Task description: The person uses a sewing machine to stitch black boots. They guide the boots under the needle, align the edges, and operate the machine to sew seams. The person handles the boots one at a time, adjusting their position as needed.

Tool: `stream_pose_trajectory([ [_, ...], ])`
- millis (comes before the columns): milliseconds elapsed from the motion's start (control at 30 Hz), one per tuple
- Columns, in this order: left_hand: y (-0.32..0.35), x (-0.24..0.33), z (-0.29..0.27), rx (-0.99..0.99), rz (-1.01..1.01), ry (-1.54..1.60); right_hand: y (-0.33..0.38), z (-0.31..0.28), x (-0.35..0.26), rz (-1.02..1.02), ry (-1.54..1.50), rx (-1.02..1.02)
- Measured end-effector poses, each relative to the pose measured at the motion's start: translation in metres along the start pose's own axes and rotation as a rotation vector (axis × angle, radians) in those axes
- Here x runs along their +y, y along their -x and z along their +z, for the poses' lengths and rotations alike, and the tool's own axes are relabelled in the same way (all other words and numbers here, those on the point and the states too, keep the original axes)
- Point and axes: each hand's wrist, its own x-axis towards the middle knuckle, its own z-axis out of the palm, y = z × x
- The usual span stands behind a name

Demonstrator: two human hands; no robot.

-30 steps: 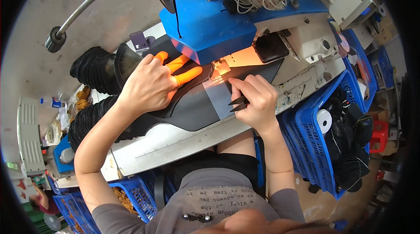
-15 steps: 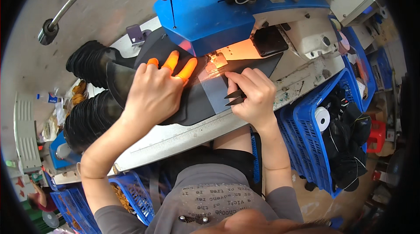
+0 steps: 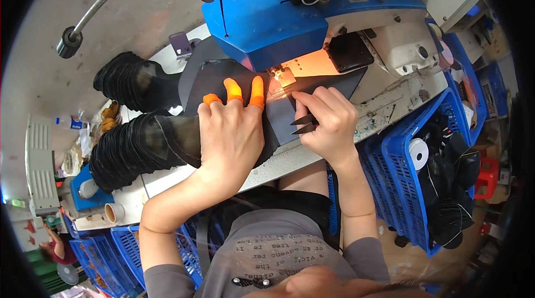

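Note:
A dark grey fabric piece (image 3: 195, 72) lies across the sewing machine (image 3: 267, 25) bed, running under the lit presser foot (image 3: 282, 78). My left hand (image 3: 231, 136) rests flat on it just left of the foot, holding nothing, fingers stretched away from me. Orange finger covers sit on three of its fingers. My right hand (image 3: 331, 122) is curled around small black thread snips (image 3: 304, 125), whose two points stick out toward the left. Its index finger and thumb touch the fabric close to the front right of the foot. The needle tip is too small to make out.
Bundled black pieces (image 3: 125, 150) are stacked left of the fabric. A cardboard roll (image 3: 114, 213) sits at the table's left end. Blue crates (image 3: 398, 186) with black goods and a white spool (image 3: 418, 153) stand at the right. A lamp arm (image 3: 106, 5) curves in at upper left.
My left hand has slid right, closer to the presser foot, and its fingers point straighter ahead. The fabric under it has shifted. My right hand keeps the snips near the foot. The view has shifted slightly.

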Motion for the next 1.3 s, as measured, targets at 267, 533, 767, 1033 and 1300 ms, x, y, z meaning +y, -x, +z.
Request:
stream_pose_trajectory([
  [267, -0.01, 0.005, 0.0, -0.11, -0.059, 0.023, 0.0, -0.003, -0.002, 0.025, -0.016, -0.03],
  [533, -0.013, -0.006, 0.008, 0.001, -0.064, 0.018, -0.011, -0.021, -0.011, 0.172, -0.043, -0.264],
  [767, 0.002, -0.006, 0.001, -0.149, -0.16, 0.047, -0.023, -0.03, -0.01, 0.111, -0.128, -0.406],
  [1033, 0.013, -0.005, 0.01, 0.048, -0.136, 0.066, -0.025, -0.005, -0.025, -0.025, 0.363, -0.402],
  [1300, 0.021, -0.004, 0.005, -0.021, -0.132, 0.081, -0.032, 0.011, -0.025, 0.049, 0.404, -0.446],
])
